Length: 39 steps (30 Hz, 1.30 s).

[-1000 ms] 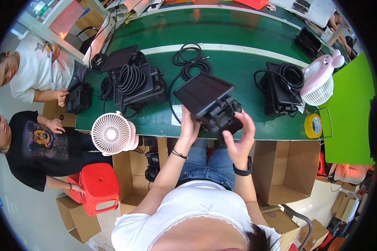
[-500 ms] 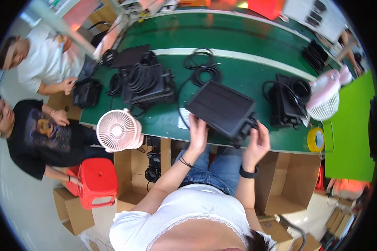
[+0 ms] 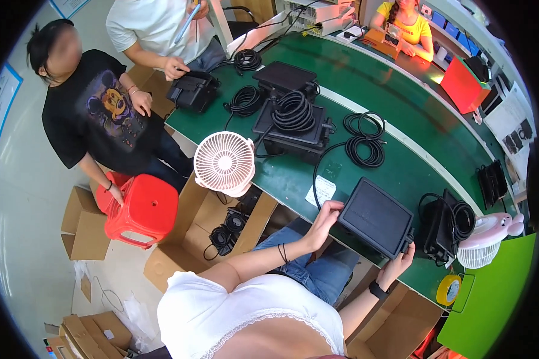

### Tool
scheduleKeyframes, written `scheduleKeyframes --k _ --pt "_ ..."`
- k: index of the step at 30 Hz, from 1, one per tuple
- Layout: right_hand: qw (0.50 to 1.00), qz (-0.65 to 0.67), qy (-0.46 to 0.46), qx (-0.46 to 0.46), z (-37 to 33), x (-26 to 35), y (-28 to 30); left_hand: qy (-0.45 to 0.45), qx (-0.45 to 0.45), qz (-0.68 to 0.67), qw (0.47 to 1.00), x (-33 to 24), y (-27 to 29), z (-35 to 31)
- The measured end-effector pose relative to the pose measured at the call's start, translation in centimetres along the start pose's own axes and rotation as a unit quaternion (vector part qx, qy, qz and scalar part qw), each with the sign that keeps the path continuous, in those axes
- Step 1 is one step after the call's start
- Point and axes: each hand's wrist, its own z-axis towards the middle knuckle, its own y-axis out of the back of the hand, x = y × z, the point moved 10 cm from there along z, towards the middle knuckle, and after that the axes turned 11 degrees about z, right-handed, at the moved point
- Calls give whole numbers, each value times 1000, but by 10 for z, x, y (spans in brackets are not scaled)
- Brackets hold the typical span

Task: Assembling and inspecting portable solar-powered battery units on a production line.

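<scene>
A black box-shaped device with a flat panel on top (image 3: pixel 377 216) is at the green table's near edge, panel facing up. My left hand (image 3: pixel 324 224) grips its left edge, with the fingertips on the rim. At its near right corner, my right hand (image 3: pixel 401 261) holds the side, and the fingers are partly hidden behind it. A black cable runs from behind the device to a coil (image 3: pixel 365 149) on the table. A white paper slip (image 3: pixel 321 191) lies just beyond my left hand.
More black devices with coiled cables (image 3: pixel 293 112) are stacked left of centre, and another (image 3: pixel 442 230) sits at right. A pale fan (image 3: pixel 224 161), pink fan (image 3: pixel 480 248) and yellow tape roll (image 3: pixel 448 290) flank the work spot. Two people stand left near a red stool (image 3: pixel 153 203).
My view has swung left, bringing the standing people and a seated person further into it. The device's panel now lies flatter and squarer between my hands, which still hold it.
</scene>
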Motion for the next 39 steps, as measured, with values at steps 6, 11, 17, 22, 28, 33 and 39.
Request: scheduleKeyframes --k 6,11,17,22,28,33,39 --pt "999 -35 19 10 2 7 -3 -6 -17 -92 996 -40 -3 26" --pt "985 -146 76 52 10 18 0 -17 23 -60 998 -48 -14 40" --pt "948 -277 119 99 7 33 -18 -28 30 -104 994 -46 -17 35" --pt "932 -311 155 104 2 46 -30 -42 38 -81 995 -46 -18 31" --pt "940 -300 128 104 5 41 -27 -51 45 -54 996 -46 -18 31" --pt "943 -293 123 102 6 40 -26 -51 47 -48 996 -50 -18 30" --pt "944 -289 126 96 4 40 -25 -53 44 -42 997 -52 -18 28"
